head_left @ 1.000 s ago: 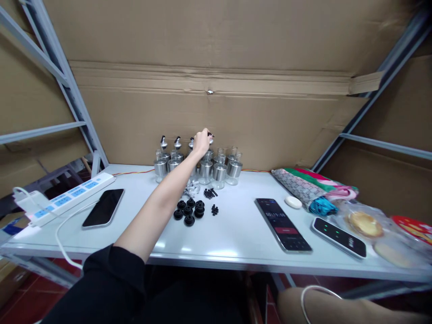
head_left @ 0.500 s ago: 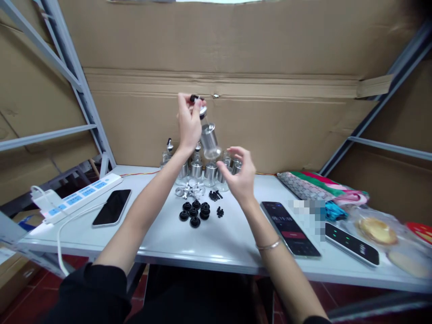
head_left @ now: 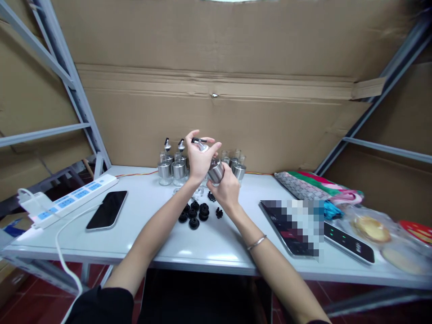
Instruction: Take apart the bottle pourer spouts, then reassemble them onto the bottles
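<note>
My right hand is wrapped round the steel-sleeved body of a glass bottle, which tilts above the table. At its top, my left hand has its fingers curled round a silver pour spout with a black tip. The joint between spout and bottle neck is partly hidden by the fingers. Behind my hands stand more steel-sleeved glass bottles, two at the left with spouts in them. Below my left hand lie black ribbed stoppers, small black parts and silver-white parts, partly covered.
On the left of the table lie a power strip with a white cable and a phone. To the right are another phone, a black-faced device, bagged food and coloured cloth. Cardboard walls the back.
The bottle has come down from its raised position. My right hand, which was apart from it, now grips its body. My left hand has lowered and stays at the spout.
</note>
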Tool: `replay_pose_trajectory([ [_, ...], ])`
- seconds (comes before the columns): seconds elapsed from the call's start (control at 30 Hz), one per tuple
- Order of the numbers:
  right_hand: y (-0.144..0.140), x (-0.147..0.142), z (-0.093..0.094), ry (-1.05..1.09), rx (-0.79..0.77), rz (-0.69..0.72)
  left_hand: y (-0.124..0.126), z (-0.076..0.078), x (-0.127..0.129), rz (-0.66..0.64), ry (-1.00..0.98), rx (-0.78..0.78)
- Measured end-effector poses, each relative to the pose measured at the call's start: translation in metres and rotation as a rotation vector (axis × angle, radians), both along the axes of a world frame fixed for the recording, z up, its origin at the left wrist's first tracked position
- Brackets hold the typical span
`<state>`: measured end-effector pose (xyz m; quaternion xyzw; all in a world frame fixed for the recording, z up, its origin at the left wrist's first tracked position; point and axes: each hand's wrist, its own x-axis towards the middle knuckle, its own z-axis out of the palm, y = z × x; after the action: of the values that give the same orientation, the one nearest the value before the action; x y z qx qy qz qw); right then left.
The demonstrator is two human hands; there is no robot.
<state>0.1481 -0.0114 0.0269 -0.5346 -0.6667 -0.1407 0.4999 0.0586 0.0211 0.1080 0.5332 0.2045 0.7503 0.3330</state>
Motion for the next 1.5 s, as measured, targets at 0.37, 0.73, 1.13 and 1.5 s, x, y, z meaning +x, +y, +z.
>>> replay_pose_trajectory([
  [0.37,-0.014,0.0,0.016,0.446,-0.693,0.655,0.027,-0.006,-0.029,-0.421,0.136,-0.29],
  [0.73,-0.001,0.024,0.001,0.795,-1.282,1.614,0.002,0.001,-0.024,-0.817,-0.089,-0.322],
  [1.13,-0.017,0.01,0.019,0.945,-1.134,1.333,0.022,-0.001,-0.014,-0.419,-0.126,-0.23],
  [1.5,-0.009,0.02,0.016,1.016,-0.943,1.108,0.038,-0.013,-0.03,-0.023,-0.031,-0.034],
])
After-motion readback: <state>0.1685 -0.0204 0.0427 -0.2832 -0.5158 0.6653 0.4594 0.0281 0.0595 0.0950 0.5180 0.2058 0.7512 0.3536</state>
